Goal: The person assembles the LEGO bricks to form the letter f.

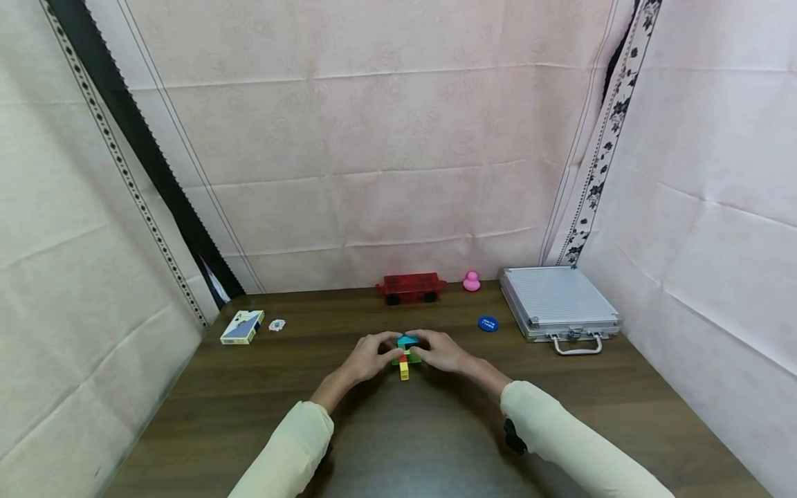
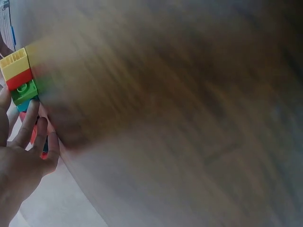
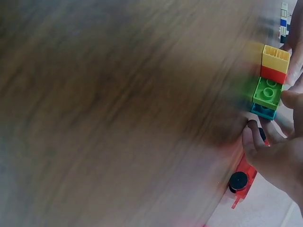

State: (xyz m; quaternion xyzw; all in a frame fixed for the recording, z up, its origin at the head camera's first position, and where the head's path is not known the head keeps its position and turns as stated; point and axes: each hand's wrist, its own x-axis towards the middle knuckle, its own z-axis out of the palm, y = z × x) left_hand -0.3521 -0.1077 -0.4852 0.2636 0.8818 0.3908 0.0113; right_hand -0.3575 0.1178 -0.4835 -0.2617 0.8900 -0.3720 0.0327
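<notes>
A small build of toy building blocks lies on the table between the two hands. Its yellow block point(image 1: 404, 371) points toward the person, with a red block point(image 3: 273, 74) behind it, then a green studded block point(image 3: 268, 92) and a blue block point(image 1: 407, 339) at the far end. My left hand point(image 1: 371, 357) holds the build from the left, thumb near the red block and fingertips by the blue one. From the right, my right hand point(image 1: 445, 351) grips it the same way. Fingers hide part of the middle.
Behind the hands stand a red toy wagon point(image 1: 411, 286) with black wheels and a pink figure point(image 1: 471, 281). A blue disc point(image 1: 488, 324) and a silver case point(image 1: 560, 304) are at right. A card box point(image 1: 242, 327) and a small white piece point(image 1: 277, 325) lie at left.
</notes>
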